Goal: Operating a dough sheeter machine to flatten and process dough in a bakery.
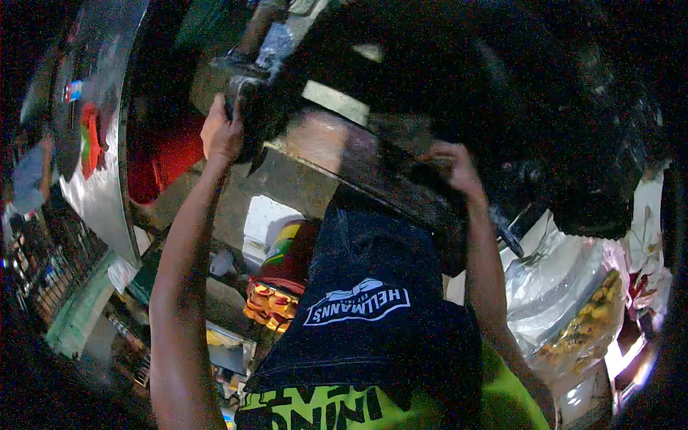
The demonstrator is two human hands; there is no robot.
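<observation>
Between my two hands is a long, dark, tray-like thing with a brownish panel, slanting down to the right. Its exact kind is lost in the dark and blur. My left hand is closed around its dark left end, thumb toward the top. On the right end, the fingers of my right hand curl over the edge, smeared by motion. A pale rectangular block shows at its far side; whether it lies on the thing or behind it I cannot tell. Below hangs my dark apron.
A metal counter edge curves along the left, with a red surface beside it. Below stand a white container and a package picturing food. Clear bags with yellow pieces lie right. At the top is a person's sandalled foot.
</observation>
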